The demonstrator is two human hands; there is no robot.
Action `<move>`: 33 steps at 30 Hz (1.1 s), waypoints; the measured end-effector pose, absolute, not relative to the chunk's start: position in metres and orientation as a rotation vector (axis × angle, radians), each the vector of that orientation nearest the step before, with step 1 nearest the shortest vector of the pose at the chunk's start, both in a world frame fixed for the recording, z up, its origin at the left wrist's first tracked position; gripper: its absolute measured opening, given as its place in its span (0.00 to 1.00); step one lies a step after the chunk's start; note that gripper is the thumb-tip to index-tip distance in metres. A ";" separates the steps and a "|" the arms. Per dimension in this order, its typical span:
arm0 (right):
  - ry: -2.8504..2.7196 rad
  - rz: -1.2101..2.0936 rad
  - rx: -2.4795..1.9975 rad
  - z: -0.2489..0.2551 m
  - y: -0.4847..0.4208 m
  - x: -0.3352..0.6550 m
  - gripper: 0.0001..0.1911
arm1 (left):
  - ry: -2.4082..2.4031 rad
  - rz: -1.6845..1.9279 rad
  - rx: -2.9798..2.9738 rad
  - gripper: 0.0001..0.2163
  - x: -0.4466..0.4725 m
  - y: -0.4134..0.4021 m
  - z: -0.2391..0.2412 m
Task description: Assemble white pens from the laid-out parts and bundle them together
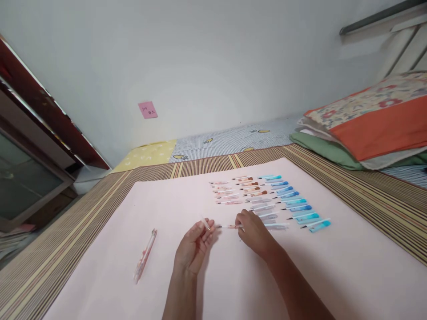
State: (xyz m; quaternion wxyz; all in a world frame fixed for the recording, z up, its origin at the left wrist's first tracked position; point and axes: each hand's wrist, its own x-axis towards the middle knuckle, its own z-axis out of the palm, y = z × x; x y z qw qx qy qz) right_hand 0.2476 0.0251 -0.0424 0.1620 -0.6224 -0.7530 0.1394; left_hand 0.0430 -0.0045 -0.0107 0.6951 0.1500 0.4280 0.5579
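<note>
Cropped right forearm leads to a hand partly hiding a pen.

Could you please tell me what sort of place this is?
Probably a bedroom, with the work surface seemingly a bed: a striped mat lies over a checked sheet, and what looks like folded bedding is piled at the right.

The left forearm is pointed almost straight toward the far side, and the left hand is turned partly palm up, its fingers curled into a pinching grip. The right forearm is slanted from near right toward far left; the right hand is held back up, fingers bent downward. The hands are held apart.
</note>
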 end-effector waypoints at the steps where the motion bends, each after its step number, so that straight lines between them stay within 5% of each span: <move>1: -2.145 0.395 -1.780 -0.042 0.025 0.247 0.10 | 0.945 1.243 0.347 0.04 0.043 -0.005 -0.011; 17: -2.179 0.579 -1.740 -0.027 0.018 0.270 0.07 | 0.915 1.328 0.347 0.09 0.038 -0.011 -0.013; 33: -2.185 0.355 -1.707 -0.042 0.034 0.250 0.11 | 0.852 1.289 0.394 0.14 0.041 -0.012 -0.018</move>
